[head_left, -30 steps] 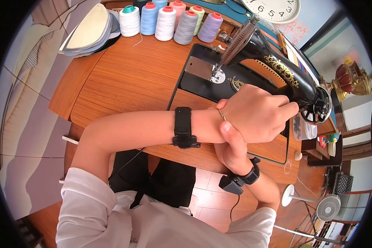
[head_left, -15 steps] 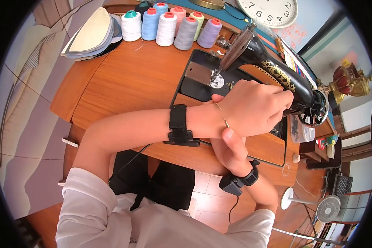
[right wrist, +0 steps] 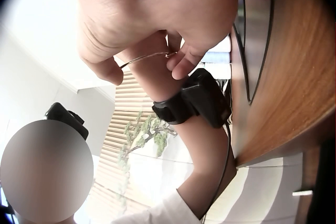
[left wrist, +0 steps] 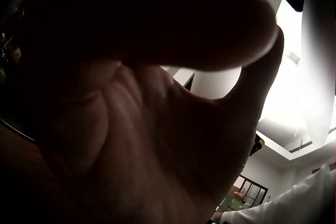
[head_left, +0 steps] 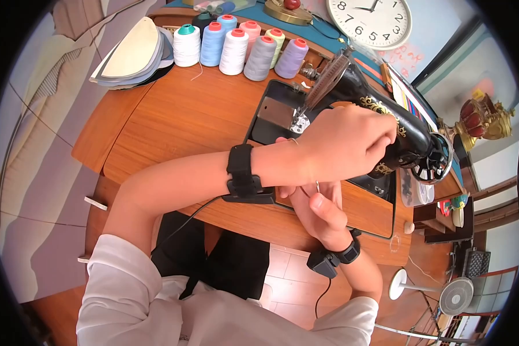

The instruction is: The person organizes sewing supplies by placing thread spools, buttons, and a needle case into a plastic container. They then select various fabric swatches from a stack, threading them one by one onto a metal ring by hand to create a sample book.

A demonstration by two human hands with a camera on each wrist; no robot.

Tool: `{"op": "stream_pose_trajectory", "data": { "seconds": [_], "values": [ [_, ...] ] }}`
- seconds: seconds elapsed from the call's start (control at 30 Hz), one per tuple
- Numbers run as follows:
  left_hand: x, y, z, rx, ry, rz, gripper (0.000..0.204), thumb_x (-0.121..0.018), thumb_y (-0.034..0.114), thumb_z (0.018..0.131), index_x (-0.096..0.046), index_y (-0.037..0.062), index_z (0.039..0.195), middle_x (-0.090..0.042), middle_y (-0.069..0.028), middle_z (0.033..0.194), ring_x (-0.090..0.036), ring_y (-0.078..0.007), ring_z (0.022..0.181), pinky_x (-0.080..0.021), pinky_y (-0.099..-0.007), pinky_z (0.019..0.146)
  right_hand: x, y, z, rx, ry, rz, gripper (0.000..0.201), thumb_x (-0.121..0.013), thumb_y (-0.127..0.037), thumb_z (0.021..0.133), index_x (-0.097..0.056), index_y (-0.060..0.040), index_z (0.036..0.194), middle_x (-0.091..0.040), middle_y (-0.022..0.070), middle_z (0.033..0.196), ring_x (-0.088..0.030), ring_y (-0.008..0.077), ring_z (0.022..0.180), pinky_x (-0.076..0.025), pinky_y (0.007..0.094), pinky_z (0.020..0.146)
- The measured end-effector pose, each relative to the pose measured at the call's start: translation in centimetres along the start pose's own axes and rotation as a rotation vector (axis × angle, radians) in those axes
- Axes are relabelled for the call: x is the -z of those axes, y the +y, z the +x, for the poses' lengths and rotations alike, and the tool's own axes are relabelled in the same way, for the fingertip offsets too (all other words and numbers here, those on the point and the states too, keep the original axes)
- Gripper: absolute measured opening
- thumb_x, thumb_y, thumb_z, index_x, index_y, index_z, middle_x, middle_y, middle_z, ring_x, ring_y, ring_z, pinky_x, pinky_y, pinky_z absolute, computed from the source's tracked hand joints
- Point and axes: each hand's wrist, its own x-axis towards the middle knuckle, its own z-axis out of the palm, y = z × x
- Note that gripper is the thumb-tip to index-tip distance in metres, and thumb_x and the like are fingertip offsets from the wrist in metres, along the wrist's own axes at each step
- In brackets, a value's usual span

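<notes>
My left hand is held palm down over the table, bent at the wrist, fingers curled with nothing visible in them. Around that wrist runs a thin bracelet. My right hand reaches in from below. In the right wrist view my right hand has its thumb at one end of the visible bracelet and fingertips at its small clasp, pinching it against the left wrist. The left wrist view shows my left hand dark, thumb against a bent finger.
A black sewing machine stands behind the hands on the wooden table. Several thread cones and stacked fabric pieces are at the back left. A clock is beyond; a plastic box is at right.
My left hand has shifted slightly left and up from the right palm, so more of the right palm shows. The view has tilted, with the table items lower in it.
</notes>
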Motion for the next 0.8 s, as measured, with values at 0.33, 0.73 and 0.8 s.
{"op": "stream_pose_trajectory", "data": {
  "seconds": [0.33, 0.73, 0.8],
  "values": [
    [1.3, 1.1, 1.2, 0.507, -0.041, -0.737, 0.012, -0.063, 0.012, 0.098, -0.064, 0.0006, 0.102, -0.065, -0.0026, 0.081, -0.056, -0.0060, 0.065, -0.046, -0.0218, 0.056, -0.2, 0.2, 0.2, 0.082, 0.055, 0.074, 0.085, -0.080, -0.022, 0.083, -0.030, -0.0066, 0.150, -0.032, 0.0237, 0.156, -0.054, 0.0255, 0.115, -0.048, 0.0361, 0.088],
    [6.2, 2.7, 3.5, 0.610, -0.318, -0.753, 0.021, -0.062, 0.025, 0.097, -0.070, 0.0063, 0.104, -0.066, 0.0016, 0.084, -0.060, -0.0051, 0.072, -0.047, -0.0200, 0.063, 1.8, -0.1, 2.5, 0.066, 0.189, -0.207, 0.049, -0.074, 0.006, 0.086, -0.052, -0.0005, 0.130, -0.059, 0.0102, 0.123, -0.060, 0.0096, 0.089, -0.052, 0.0243, 0.069],
    [7.1, 2.1, 3.9, 0.554, -0.180, -0.672, 0.021, -0.063, 0.025, 0.096, -0.071, 0.0062, 0.103, -0.065, 0.0024, 0.083, -0.060, -0.0046, 0.072, -0.047, -0.0195, 0.061, 2.8, -0.6, 2.8, -0.011, 0.325, -0.456, 0.037, -0.076, -0.001, 0.088, -0.056, -0.0001, 0.120, -0.059, 0.0094, 0.121, -0.057, 0.0046, 0.075, -0.048, 0.0208, 0.058]
  ]
}}
